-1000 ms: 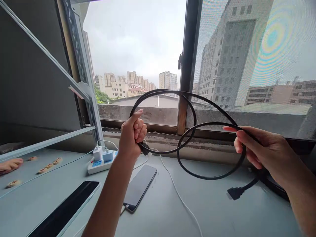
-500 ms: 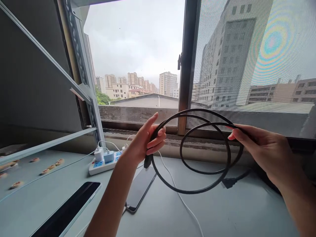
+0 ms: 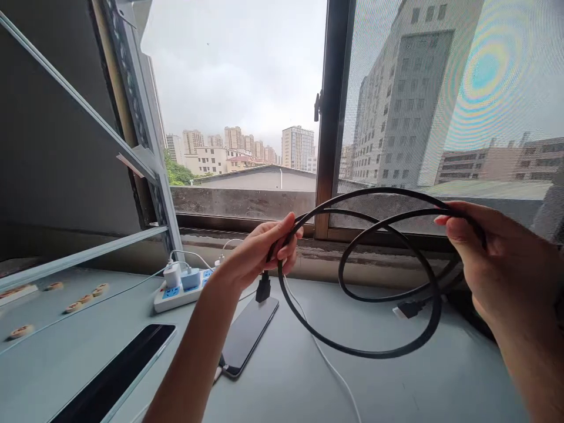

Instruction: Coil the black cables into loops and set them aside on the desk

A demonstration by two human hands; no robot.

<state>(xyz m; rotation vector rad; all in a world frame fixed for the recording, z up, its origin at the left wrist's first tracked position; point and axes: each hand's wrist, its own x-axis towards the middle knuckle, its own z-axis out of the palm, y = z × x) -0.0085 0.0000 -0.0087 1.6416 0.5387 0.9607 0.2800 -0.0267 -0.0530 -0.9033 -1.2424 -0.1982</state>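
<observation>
Fingers (image 3: 287,254) of the left hand (image 3: 258,249) are curled shut around a black cable (image 3: 374,355), thumb laid along the top, while the right hand (image 3: 497,264) pinches the same cable between thumb and forefinger. Wide loops hang in the air between the two, crossing one another above the bench (image 3: 396,393). One black plug (image 3: 263,288) dangles under the left hand, in front of the far end of a phone (image 3: 251,335); I can't tell whether they touch. Another plug (image 3: 410,309), pale at its tip, shows beyond the loops near the right hand.

I'd judge the step in hand to be managing the loops, with the cable not yet in a neat bundle. The next move, to my eye, calls for a firm hold on the left and a light one on the right, so that the turns neither slip nor tangle.

Around them, the bench is smooth and grey-blue. A second dark-screened device (image 3: 118,376) lies toward its near left, a power strip (image 3: 165,304) with chargers (image 3: 191,278) sits near the window ledge, a thin white cord (image 3: 337,376) runs toward the near edge, and small round pieces (image 3: 20,332) lie scattered at left. A metal frame (image 3: 171,205) stands against the dark wall (image 3: 57,164), and the window (image 3: 242,82) looks out on cloudy sky and tall buildings (image 3: 297,147)
</observation>
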